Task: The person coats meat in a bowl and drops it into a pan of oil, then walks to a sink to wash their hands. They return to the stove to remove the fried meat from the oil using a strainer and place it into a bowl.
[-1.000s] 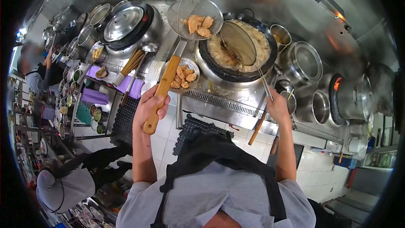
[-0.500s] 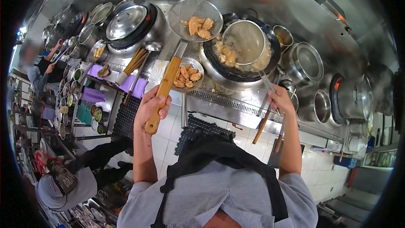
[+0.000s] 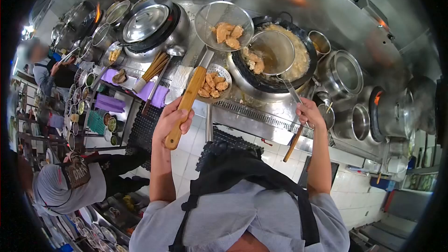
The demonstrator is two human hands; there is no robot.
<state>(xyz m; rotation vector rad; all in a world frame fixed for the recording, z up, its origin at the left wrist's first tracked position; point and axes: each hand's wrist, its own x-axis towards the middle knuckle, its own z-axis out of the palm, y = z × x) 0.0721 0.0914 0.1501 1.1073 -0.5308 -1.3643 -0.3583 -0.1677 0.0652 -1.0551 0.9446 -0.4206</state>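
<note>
My left hand [image 3: 173, 122] is wrapped round the wooden handle [image 3: 190, 98] of a wide mesh strainer [image 3: 206, 18]. Several golden fried pieces [image 3: 227, 35] lie in that strainer, raised beside the wok. The fingers of my right hand [image 3: 310, 113] grip the metal handle of a smaller mesh strainer [image 3: 278, 49], which sits in the wok [image 3: 240, 75] of bubbling oil. More frying pieces [image 3: 254, 60] are bunched at its left edge. Below the wide strainer rests a perforated ladle [image 3: 226, 75] heaped with fried pieces.
Left of the wok are a lidded pot [image 3: 147, 21], a bundle of sticks [image 3: 155, 67] and a ladle [image 3: 176, 50]. Steel pots [image 3: 357, 123] line the right side. Two other people work at the left, one person [image 3: 70, 184] close by among shelves of bowls.
The smaller strainer has shifted left within the wok, and the frying pieces there are now bunched at its edge. The nearby person on the left has moved. My left hand keeps its grip.
</note>
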